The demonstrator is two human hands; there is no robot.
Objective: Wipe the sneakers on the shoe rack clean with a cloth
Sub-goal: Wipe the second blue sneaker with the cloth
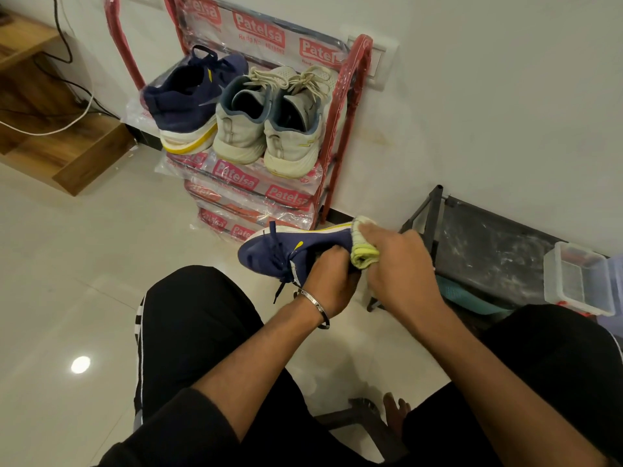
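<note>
Left hand (328,281) grip round navy, yellow-trimmed sneaker (269,252); right hand (394,264) grip clenching pale yellow-green cloth (362,244).

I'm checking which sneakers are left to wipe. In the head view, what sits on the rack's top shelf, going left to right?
Navy sneaker → left grey sneaker → right grey sneaker. The other navy sneaker is off the rack, held in the left hand while the right hand wipes it with the cloth.

"Patelsa" – repeated on shoe rack (357,96) plastic wrap, red labels
</note>
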